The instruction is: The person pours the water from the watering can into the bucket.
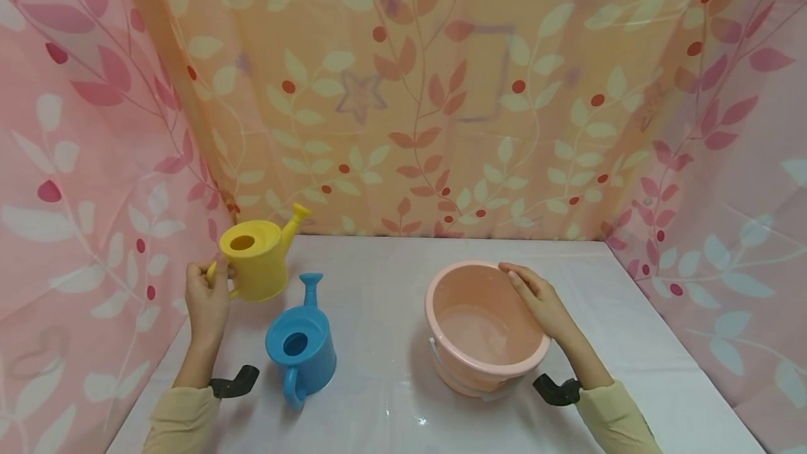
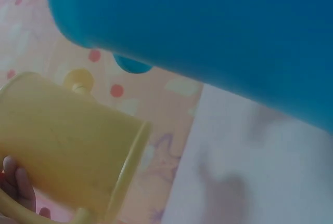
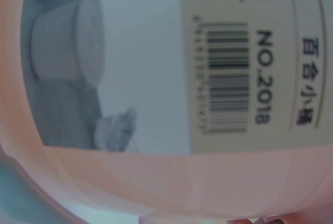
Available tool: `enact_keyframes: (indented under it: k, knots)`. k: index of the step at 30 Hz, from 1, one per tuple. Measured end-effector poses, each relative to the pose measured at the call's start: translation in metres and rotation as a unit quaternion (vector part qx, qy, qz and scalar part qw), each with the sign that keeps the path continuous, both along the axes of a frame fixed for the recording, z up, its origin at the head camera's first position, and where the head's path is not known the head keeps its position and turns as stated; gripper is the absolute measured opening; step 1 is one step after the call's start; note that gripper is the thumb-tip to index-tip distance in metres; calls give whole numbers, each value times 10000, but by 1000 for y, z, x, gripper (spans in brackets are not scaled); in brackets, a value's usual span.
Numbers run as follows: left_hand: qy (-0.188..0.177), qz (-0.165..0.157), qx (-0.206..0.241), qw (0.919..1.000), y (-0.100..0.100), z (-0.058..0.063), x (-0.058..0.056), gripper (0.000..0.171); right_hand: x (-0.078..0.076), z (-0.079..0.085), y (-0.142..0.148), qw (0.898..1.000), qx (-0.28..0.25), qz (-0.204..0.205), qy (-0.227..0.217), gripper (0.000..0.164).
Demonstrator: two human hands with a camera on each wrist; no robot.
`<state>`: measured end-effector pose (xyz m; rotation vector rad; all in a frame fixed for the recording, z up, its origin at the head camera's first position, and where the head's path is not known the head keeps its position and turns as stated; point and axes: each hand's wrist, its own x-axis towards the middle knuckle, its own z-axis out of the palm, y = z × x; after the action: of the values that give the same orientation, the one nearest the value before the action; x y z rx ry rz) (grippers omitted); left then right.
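Observation:
In the head view my left hand [image 1: 208, 300] grips the handle of a yellow watering can [image 1: 261, 275], whose spout points up and to the right. Fingertips [image 2: 23, 182] curl at that handle in the left wrist view. A blue watering can [image 1: 312, 352] stands on the table just right of my left forearm, handle towards me. On the right, a pale pink bucket [image 1: 447, 356] stands upright with water in it. My right hand [image 1: 539, 303] grips its right rim, the thumb side lying over the inside. The bucket's printed label [image 3: 223, 78] fills most of the right wrist view.
The white table [image 1: 378, 300] has small wet spots near the front middle. Flowered curtains [image 1: 410, 125] close it in at the back and on both sides. A thin bail handle [image 1: 441, 363] hangs at the bucket's front. Both wrists wear black camera mounts [image 1: 235, 382].

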<state>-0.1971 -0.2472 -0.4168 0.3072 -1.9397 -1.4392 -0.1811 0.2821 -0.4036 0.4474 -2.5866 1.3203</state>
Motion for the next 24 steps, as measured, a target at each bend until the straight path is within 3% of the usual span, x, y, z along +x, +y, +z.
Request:
enact_keyframes:
  k: [9, 17, 24]
  knots:
    - [-419, -127, 151, 9989, -10, -19, -7, 22, 0, 0, 0, 10000, 5, -11, -32, 37]
    - [-648, -507, 562, 9950, -19, -33, -14, 13, 0, -1, 0, 10000, -27, -1, -46, 37]
    - [-860, -624, 581, 9926, -23, -42, -19, 19, 1, 2, -1, 10000, 37, -35, 7, 38]
